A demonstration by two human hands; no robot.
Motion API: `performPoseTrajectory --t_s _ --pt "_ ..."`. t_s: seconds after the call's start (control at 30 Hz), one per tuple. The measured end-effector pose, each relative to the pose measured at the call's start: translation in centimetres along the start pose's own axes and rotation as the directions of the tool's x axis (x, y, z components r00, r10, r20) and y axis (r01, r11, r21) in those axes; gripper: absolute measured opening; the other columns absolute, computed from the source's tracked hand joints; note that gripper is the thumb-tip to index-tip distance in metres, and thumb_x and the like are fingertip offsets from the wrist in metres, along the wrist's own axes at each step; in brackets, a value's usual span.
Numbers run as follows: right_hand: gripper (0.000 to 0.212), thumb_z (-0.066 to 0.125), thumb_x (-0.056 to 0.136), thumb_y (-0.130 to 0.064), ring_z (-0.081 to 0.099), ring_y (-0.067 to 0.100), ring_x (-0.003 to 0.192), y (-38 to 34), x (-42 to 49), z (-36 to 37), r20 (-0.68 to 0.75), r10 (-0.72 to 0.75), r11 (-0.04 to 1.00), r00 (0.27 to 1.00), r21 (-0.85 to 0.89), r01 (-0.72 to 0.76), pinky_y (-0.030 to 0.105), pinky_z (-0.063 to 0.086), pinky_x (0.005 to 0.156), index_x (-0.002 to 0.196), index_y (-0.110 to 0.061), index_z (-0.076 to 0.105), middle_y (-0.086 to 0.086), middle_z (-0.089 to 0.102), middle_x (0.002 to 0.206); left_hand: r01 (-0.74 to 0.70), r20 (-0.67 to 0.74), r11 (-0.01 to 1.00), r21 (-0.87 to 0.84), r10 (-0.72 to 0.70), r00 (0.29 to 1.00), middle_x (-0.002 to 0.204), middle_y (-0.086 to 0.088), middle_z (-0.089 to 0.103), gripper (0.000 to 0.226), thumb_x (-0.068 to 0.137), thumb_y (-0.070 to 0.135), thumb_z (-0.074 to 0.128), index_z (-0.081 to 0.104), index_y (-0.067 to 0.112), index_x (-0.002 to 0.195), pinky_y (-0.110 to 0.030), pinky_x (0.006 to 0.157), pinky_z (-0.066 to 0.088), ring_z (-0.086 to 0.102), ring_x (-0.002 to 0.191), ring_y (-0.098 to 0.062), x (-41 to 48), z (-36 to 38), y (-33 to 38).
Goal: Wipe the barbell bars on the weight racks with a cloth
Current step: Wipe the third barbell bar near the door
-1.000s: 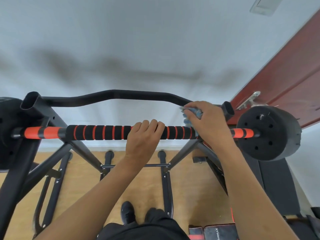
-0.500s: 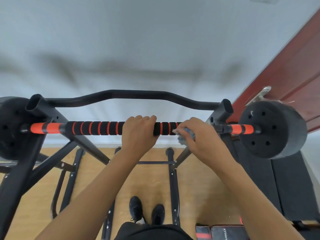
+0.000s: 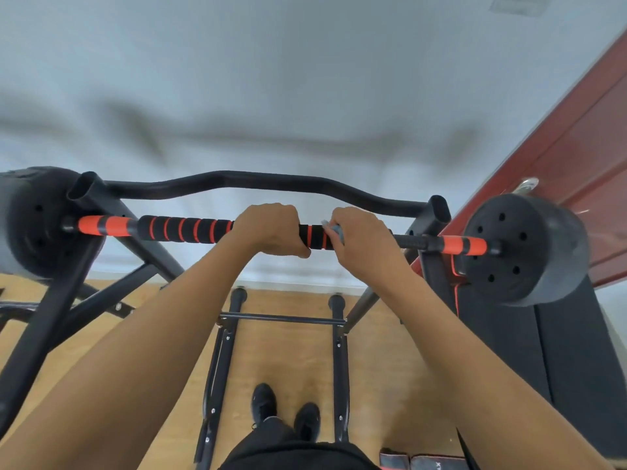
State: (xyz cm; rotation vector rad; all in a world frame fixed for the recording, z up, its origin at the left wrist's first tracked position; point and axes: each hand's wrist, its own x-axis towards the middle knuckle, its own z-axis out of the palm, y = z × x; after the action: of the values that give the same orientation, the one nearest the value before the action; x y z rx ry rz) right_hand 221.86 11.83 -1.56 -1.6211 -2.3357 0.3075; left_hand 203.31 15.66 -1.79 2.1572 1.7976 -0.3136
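Rack post [image 3: 428, 232] meets barbell bar [image 3: 190, 228] just beyond right hand [image 3: 366, 240] and cloth [image 3: 336, 230].

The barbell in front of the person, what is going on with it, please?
A person stands at a weight rack and cleans the barbell that lies across it. The left hand grips the black foam part near the middle of the bar. The right hand, just beside it, holds a blue cloth curled around the bar. Only a small edge of the cloth shows past the fingers. Black weight plates sit on both ends.
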Motion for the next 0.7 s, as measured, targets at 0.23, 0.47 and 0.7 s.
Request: performPoseTrajectory --t_s 0.23,0.47,0.7 --pt "0.016 0.054 0.104 -0.023 0.064 0.017 0.086 0.6 -2.8 0.7 -0.052 -0.073 0.997 0.996 0.017 0.074 0.034 0.058 0.078 0.116 -0.018 0.061 -0.003 0.064 0.103 -0.035 0.141 0.963 -0.266 0.075 0.987 0.064 0.007 0.072 0.026 0.078 0.04 0.081 0.067 0.023 0.092 -0.027 0.062 0.056 0.069 0.055 -0.009 0.5 -1.0 -0.6" --pt "0.02 0.054 0.103 -0.037 0.059 0.011 0.08 1.0 -5.8 1.6 -0.047 -0.062 0.989 0.997 0.134 0.067 0.032 0.057 0.074 0.104 -0.02 0.065 -0.009 0.061 0.093 -0.209 -0.572 0.963 0.169 0.269 0.775 0.073 0.01 0.055 0.027 0.087 0.04 0.074 0.053 0.024 0.094 -0.03 0.065 0.045 0.054 0.062 -0.015 -1.7 4.5 0.1" --pt "0.014 0.058 0.1 -0.039 0.061 0.01 0.075 0.1 0.1 -0.3 -0.124 0.07 0.994 0.99 0.096 -0.058 0.031 0.058 0.074 0.097 -0.025 0.06 -0.009 0.061 0.083 -0.037 -0.541 0.976 0.215 0.15 0.827 0.06 0.007 0.043 0.027 0.093 0.037 0.064 0.045 0.023 0.08 -0.031 0.061 0.035 0.047 0.056 -0.016 -0.9 4.9 1.8"
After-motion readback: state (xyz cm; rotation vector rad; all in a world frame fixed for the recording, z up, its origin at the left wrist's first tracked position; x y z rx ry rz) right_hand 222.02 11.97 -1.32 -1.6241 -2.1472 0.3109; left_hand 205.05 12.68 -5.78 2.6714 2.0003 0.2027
